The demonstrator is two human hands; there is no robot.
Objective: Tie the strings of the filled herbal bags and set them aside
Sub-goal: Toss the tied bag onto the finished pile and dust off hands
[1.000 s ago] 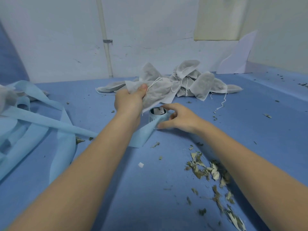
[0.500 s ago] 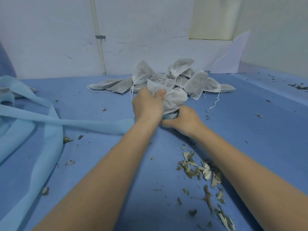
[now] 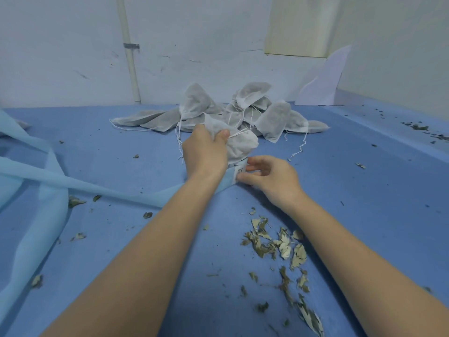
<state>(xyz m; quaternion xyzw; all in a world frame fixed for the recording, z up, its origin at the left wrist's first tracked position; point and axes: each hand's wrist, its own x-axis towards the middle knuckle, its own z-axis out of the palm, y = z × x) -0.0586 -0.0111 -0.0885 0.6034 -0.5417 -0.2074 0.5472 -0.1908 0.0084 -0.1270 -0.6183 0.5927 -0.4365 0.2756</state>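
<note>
Bag (image 3: 239,145) held tight in my left hand (image 3: 205,152) | right hand (image 3: 269,177) loosely pinched roll (image 3: 239,170) | strings untied | next: tie.

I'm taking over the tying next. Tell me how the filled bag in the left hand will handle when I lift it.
The bag probably feels soft and floppy: its fabric bunches where the left hand grips its neck. Likely light for its size, since the loose filling nearby is dry leaves. It should not roll; the bags in the pile lie slumped.
</note>
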